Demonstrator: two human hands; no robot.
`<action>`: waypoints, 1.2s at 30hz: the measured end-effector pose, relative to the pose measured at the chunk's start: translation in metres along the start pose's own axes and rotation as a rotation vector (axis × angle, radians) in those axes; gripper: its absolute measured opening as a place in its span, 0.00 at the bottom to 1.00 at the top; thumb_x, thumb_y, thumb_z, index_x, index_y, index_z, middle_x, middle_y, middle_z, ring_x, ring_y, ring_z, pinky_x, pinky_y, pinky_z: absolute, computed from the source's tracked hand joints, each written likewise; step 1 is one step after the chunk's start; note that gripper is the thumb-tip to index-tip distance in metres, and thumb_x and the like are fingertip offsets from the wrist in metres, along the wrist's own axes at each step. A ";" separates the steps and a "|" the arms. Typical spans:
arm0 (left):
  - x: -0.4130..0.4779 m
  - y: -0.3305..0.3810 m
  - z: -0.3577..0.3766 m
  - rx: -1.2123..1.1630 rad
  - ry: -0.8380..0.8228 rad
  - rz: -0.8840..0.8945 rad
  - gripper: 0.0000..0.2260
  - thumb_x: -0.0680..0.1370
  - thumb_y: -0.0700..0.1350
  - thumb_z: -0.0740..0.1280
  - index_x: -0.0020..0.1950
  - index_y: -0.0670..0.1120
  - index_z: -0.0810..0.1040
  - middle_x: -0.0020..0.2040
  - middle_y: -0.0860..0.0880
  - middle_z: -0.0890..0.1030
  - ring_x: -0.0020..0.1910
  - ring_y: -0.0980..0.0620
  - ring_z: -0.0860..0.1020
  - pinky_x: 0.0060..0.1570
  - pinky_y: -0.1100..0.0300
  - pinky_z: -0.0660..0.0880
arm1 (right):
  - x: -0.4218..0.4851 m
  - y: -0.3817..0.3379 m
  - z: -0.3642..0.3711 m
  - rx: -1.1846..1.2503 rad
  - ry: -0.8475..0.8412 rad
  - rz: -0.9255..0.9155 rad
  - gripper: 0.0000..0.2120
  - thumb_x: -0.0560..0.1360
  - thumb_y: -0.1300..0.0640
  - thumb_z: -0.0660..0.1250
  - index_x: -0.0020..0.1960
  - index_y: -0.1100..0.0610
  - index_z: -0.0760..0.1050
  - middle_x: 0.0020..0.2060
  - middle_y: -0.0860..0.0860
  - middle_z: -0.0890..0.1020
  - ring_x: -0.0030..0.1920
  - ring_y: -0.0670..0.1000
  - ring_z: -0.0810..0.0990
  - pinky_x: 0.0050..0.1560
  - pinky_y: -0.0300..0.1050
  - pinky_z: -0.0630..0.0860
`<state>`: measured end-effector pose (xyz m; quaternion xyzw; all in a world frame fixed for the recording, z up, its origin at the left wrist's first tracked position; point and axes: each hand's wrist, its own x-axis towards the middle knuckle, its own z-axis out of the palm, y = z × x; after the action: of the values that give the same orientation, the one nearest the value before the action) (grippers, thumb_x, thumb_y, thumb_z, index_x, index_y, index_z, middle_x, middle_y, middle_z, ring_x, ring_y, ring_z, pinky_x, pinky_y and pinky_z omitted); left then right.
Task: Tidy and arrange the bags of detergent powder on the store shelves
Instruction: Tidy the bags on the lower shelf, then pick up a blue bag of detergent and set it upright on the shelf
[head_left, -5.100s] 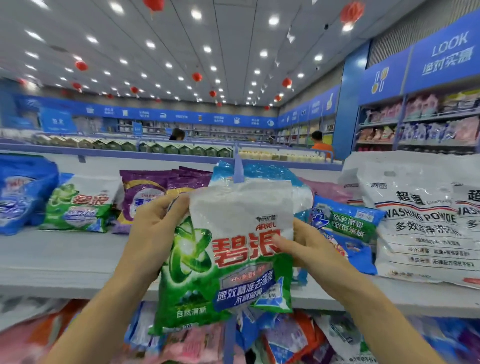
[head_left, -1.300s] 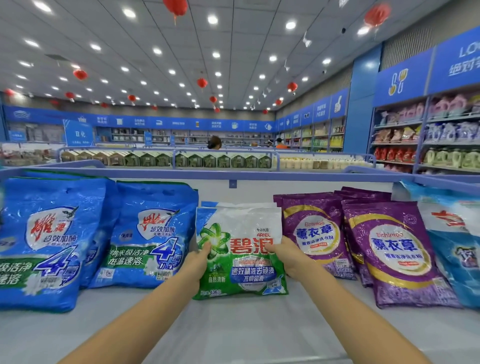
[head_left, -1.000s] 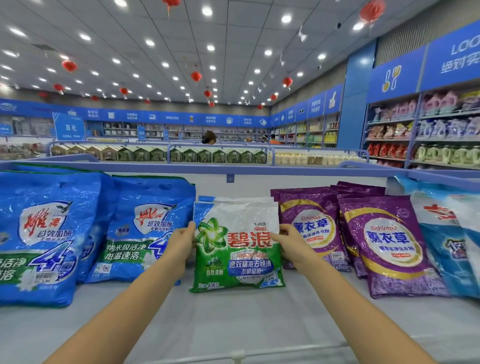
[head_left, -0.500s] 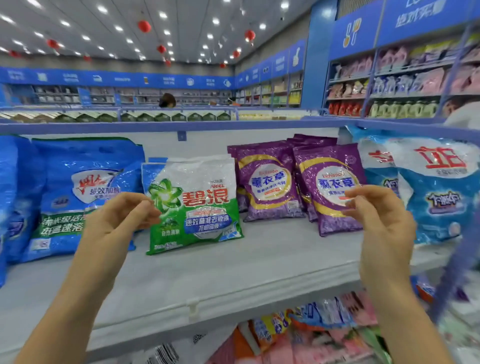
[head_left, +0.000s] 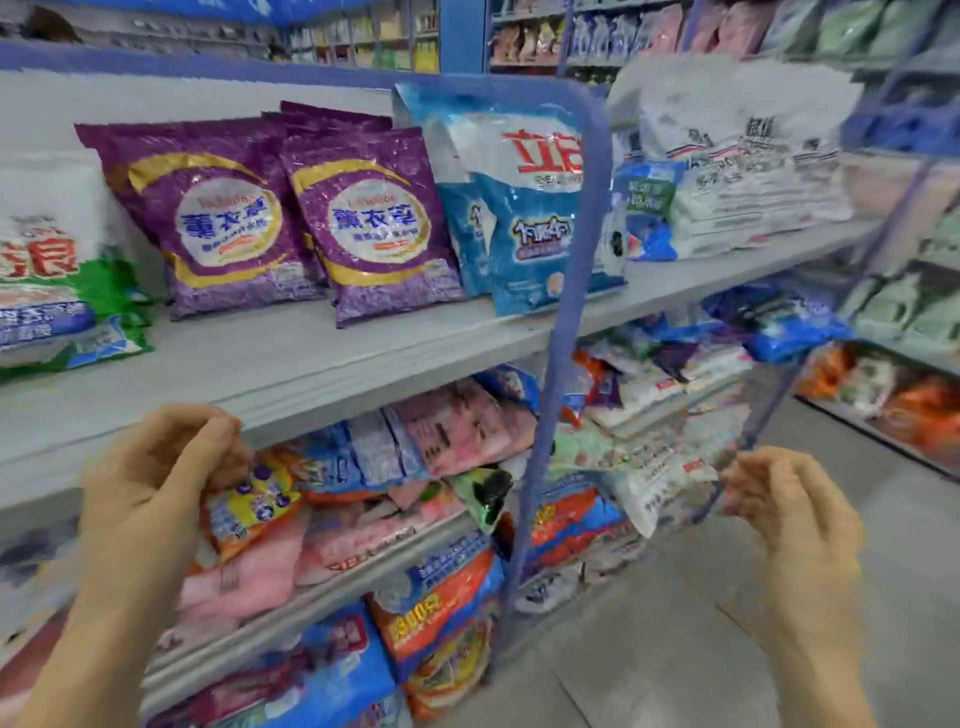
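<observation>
While the green-and-white bag (head_left: 52, 291) stands on the upper shelf (head_left: 311, 364) beside the purple bags (head_left: 223, 218), the head view suggests a search for the next bag; that likely means reaching into the jumbled bags (head_left: 452, 441) below. The left hand (head_left: 156, 478) and right hand (head_left: 795, 509) hover well apart, fingers loosely curled, holding nothing.

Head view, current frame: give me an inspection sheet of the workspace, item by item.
Surface: grey top shelf board, bare strip along its front.
Job's things: two purple plastic detergent bags upright side by side; green-and-white bag to their left; blue-and-white bag to their right.
Clutter: pink, orange and blue bags heaped on lower shelves.
Hands: left hand and right hand loosely curled, holding nothing.
Cables: nothing seen.
Surroundings: blue shelf upright, grey tiled floor, more stocked shelves.
</observation>
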<state>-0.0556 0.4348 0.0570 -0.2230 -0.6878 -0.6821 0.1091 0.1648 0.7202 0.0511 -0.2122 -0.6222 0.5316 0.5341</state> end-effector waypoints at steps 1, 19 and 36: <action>-0.005 0.000 0.021 -0.006 -0.015 -0.001 0.15 0.79 0.42 0.62 0.36 0.57 0.80 0.31 0.60 0.80 0.30 0.64 0.77 0.27 0.72 0.72 | 0.005 0.003 -0.023 -0.025 0.010 0.018 0.17 0.67 0.33 0.65 0.40 0.45 0.80 0.35 0.44 0.81 0.36 0.42 0.78 0.36 0.32 0.75; -0.072 0.015 0.327 -0.065 -0.291 -0.092 0.08 0.74 0.50 0.64 0.38 0.54 0.80 0.33 0.51 0.80 0.33 0.56 0.77 0.39 0.68 0.76 | 0.138 0.073 -0.246 -0.192 0.173 0.114 0.14 0.80 0.63 0.56 0.41 0.52 0.76 0.34 0.45 0.80 0.33 0.44 0.75 0.35 0.35 0.75; 0.017 0.003 0.429 -0.040 0.086 -0.134 0.09 0.75 0.45 0.67 0.36 0.53 0.81 0.30 0.49 0.81 0.30 0.57 0.76 0.34 0.69 0.75 | 0.425 0.154 -0.091 -0.212 -0.438 -0.051 0.03 0.78 0.58 0.63 0.49 0.53 0.75 0.41 0.49 0.80 0.39 0.46 0.79 0.43 0.44 0.77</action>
<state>-0.0032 0.8608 0.0473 -0.1489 -0.6822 -0.7104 0.0883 0.0550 1.1664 0.0882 -0.1310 -0.7804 0.4833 0.3745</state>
